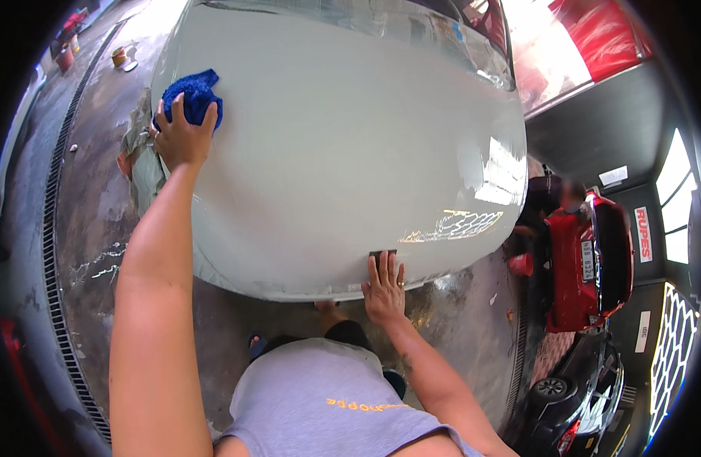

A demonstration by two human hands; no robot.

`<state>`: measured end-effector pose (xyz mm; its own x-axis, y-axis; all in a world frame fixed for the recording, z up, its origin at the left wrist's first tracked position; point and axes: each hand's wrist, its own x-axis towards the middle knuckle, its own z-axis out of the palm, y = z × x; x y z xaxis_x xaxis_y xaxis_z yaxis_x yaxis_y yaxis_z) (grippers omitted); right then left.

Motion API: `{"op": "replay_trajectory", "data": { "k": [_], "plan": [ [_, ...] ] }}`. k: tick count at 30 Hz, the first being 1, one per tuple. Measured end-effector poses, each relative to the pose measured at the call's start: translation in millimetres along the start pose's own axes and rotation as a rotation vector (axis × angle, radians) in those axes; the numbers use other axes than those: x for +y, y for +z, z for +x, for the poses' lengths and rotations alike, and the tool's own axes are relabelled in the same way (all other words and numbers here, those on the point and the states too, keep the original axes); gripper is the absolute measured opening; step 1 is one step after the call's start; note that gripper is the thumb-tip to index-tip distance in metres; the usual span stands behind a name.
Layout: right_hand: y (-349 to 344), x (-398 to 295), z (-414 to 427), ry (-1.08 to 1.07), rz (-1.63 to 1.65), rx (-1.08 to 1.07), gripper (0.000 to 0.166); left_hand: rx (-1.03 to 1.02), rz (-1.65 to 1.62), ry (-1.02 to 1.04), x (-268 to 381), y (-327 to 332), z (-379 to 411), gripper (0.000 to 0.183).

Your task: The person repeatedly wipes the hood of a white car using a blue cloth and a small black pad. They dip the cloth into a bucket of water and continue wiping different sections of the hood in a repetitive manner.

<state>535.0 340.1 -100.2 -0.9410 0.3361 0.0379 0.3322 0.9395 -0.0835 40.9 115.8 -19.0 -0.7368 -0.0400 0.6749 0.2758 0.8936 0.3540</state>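
A light grey-white car hood [327, 143] with a glossy surface fills the middle of the head view. At its left edge, my left hand [183, 134] grips a bunched blue microfiber cloth [191, 97] against the panel. My right hand [385, 285] lies with its fingers extended on the hood's near edge, on a small dark flat block or pad [383, 253] that shows beyond the fingertips. Most of the pad is hidden under the fingers, and its kind cannot be told. Crumpled masking sheet [147, 171] hangs along the left side of the car.
Wet concrete floor surrounds the car, with a drain grate [56, 228] at left. A small yellow bucket [119, 56] stands upper left. To the right are a person [547, 191], a red bucket [521, 264], a red car [567, 274] and a dark car [579, 388].
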Motion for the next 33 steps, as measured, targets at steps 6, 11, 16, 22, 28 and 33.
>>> {"op": "replay_trajectory", "data": {
  "k": [6, 11, 16, 22, 28, 33],
  "plan": [
    [-73, 31, 185, -0.113, -0.024, 0.157, 0.069, 0.007, -0.013, -0.004, -3, -2, -7, 0.071],
    [-129, 76, 427, -0.024, -0.091, 0.13, 0.064, 0.019, -0.072, 0.064, -6, -4, -7, 0.066],
    [-157, 81, 508, 0.04, -0.024, 0.138, 0.064, 0.023, -0.105, 0.057, -4, -7, -5, 0.065],
    [-87, 30, 301, -0.081, 0.015, 0.174, 0.067, 0.042, -0.029, 0.052, -17, -6, -4, 0.07],
    [2, -37, 11, -0.018, 0.093, 0.049, 0.084, 0.002, -0.044, 0.015, -4, 1, -5, 0.076],
    [-25, -33, 64, -0.052, 0.05, 0.042, 0.081, -0.009, -0.021, 0.01, -11, 0, 1, 0.076]
  ]
}}
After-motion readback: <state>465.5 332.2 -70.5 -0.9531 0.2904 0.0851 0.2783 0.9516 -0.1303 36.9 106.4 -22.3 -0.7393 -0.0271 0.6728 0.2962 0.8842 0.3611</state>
